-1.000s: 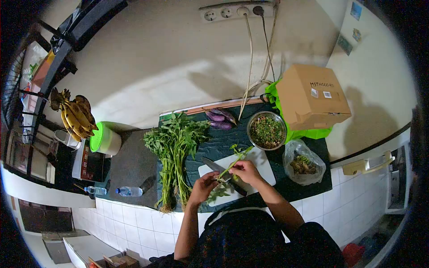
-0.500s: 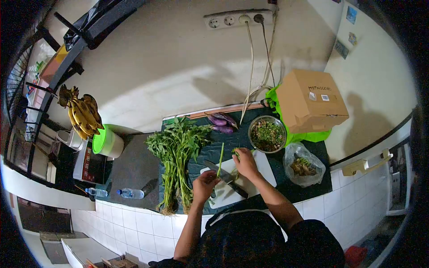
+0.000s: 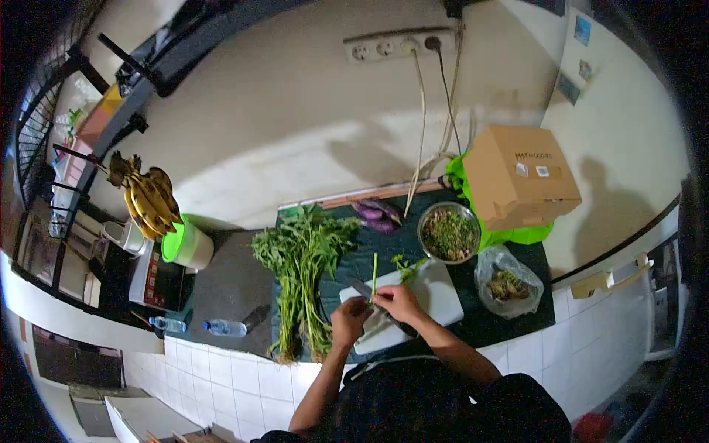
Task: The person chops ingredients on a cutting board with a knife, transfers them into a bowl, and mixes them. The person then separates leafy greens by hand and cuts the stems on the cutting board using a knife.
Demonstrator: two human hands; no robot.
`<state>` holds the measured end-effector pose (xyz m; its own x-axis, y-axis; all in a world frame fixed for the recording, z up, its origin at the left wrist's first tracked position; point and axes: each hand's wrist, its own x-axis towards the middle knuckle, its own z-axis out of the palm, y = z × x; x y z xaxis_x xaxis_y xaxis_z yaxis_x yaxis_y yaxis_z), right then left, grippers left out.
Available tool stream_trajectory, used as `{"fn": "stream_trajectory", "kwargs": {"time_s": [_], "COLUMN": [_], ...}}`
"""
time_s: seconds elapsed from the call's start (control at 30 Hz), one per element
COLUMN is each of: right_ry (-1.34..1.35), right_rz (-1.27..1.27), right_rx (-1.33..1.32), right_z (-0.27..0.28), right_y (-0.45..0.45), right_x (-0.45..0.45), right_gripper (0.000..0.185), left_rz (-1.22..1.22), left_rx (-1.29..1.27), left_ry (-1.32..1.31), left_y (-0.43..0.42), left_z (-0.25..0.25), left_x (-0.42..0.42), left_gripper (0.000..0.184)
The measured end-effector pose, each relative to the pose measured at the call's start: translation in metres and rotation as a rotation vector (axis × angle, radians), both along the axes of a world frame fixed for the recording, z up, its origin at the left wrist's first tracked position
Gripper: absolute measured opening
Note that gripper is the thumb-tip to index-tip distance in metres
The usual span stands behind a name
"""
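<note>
My left hand (image 3: 350, 322) is closed around the lower end of a green vegetable stem (image 3: 374, 267), which points up and away from me. My right hand (image 3: 399, 303) pinches the same stem just above, so the two hands nearly touch. Beneath them a knife (image 3: 359, 286) lies across the white cutting board (image 3: 442, 297); its blade tip shows at the upper left, and my right hand and wrist cover much of the rest. Some picked green leaves (image 3: 405, 270) rest at the board's far edge.
Leafy greens (image 3: 301, 277) lie in bunches to the left. Eggplants (image 3: 378, 215), a metal bowl (image 3: 448, 232) of chopped food and a plastic bag (image 3: 508, 281) surround the board. A cardboard box (image 3: 524, 177) stands back right; water bottles (image 3: 225, 328) lie on the left.
My right hand has left the greens at the board's far side and come back left to the stem in my left hand. The view has shifted slightly.
</note>
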<state>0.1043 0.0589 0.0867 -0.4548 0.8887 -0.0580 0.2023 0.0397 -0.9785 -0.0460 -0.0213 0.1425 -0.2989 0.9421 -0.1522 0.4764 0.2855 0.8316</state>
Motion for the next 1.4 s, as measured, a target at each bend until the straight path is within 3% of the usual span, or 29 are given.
{"fn": "stream_trajectory", "kwargs": {"time_s": [0.23, 0.37, 0.47, 0.63, 0.73, 0.87, 0.97, 1.1, 1.17, 1.3, 1.37, 1.4], "right_ry": [-0.124, 0.009, -0.046, -0.306, -0.275, -0.218, -0.177, -0.054, 0.023, 0.059, -0.021, -0.02], "right_rz": [0.016, -0.003, -0.007, -0.094, -0.151, -0.117, -0.121, -0.109, -0.082, 0.015, -0.177, -0.177], "right_rx": [-0.056, -0.104, -0.126, -0.067, 0.038, -0.047, -0.03, -0.165, -0.543, -0.358, -0.184, -0.183], "right_z": [-0.006, -0.013, -0.015, -0.002, -0.012, -0.019, -0.028, -0.035, -0.026, -0.042, -0.079, -0.075], "right_y": [0.004, -0.007, -0.014, -0.018, -0.024, -0.029, -0.027, -0.023, -0.02, -0.024, -0.024, -0.022], "right_x": [-0.005, -0.011, -0.016, -0.016, -0.018, -0.015, -0.011, -0.004, 0.0, -0.001, -0.005, -0.003], "right_gripper": [0.023, 0.021, 0.021, 0.018, 0.016, 0.018, 0.022, 0.029, 0.029, 0.028, 0.039, 0.039], "left_rz": [-0.041, -0.023, -0.02, -0.045, -0.127, -0.154, -0.097, -0.092, -0.103, -0.088, 0.009, -0.007], "left_rx": [0.059, 0.079, 0.118, -0.045, 0.002, 0.025, -0.108, -0.024, 0.039, 0.048, 0.036, 0.072], "left_ry": [0.02, -0.02, -0.053, -0.091, -0.006, 0.003, 0.063, -0.028, 0.025, 0.015, -0.157, -0.042], "left_y": [0.003, -0.003, -0.006, -0.005, -0.006, -0.008, -0.008, -0.008, -0.008, -0.007, -0.006, -0.006], "left_z": [-0.011, -0.024, -0.028, -0.038, -0.047, -0.042, -0.034, -0.037, -0.037, -0.037, -0.045, -0.046], "left_x": [-0.01, -0.014, -0.018, -0.018, -0.019, -0.015, -0.01, -0.011, -0.01, -0.007, -0.008, -0.008], "left_gripper": [0.033, 0.032, 0.031, 0.031, 0.03, 0.028, 0.028, 0.029, 0.028, 0.027, 0.027, 0.028]}}
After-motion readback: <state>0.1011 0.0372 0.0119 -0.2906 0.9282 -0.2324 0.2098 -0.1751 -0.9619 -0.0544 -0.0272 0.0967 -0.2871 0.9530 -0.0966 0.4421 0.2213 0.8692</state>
